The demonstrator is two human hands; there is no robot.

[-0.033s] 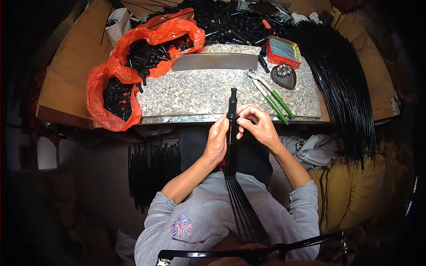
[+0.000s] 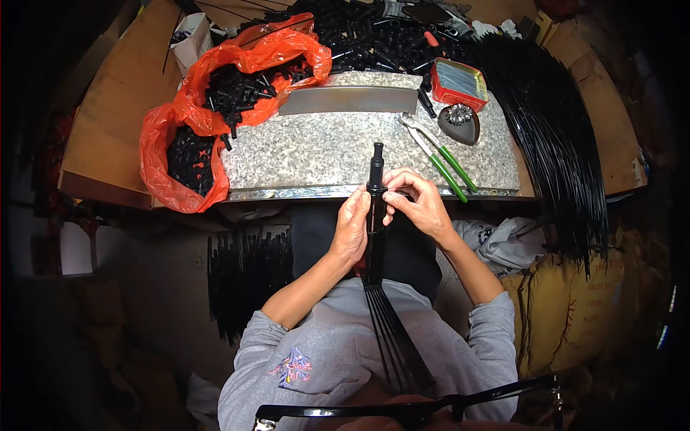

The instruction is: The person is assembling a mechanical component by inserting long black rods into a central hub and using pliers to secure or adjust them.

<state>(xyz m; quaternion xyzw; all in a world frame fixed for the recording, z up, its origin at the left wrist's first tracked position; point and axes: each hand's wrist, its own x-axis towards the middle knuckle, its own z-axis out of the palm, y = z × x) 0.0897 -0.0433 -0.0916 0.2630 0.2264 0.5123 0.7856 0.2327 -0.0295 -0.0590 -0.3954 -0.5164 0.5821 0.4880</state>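
Note:
Upright between my hands, at the table's front edge, is a black plastic tube that looks like an umbrella runner (image 2: 376, 171). Thin black ribs (image 2: 388, 323) run down from it and fan out over my lap. My left hand (image 2: 349, 226) is closed around the ribs just under the runner's collar. At the right side of the collar, my right hand (image 2: 422, 207) pinches with thumb and forefinger; anything small between those fingertips is hidden. Nearest beyond it lie pliers with green handles (image 2: 449, 165) on the speckled stone slab (image 2: 309, 147).
A metal plate (image 2: 348, 100) stands along the slab's back. Orange plastic bags (image 2: 159, 154) of small black parts sit left. A red tin of thin wires (image 2: 460, 82) and a dark dish with shiny bits (image 2: 458, 129) stand right. Long black rods (image 2: 553, 136) hang over the right edge.

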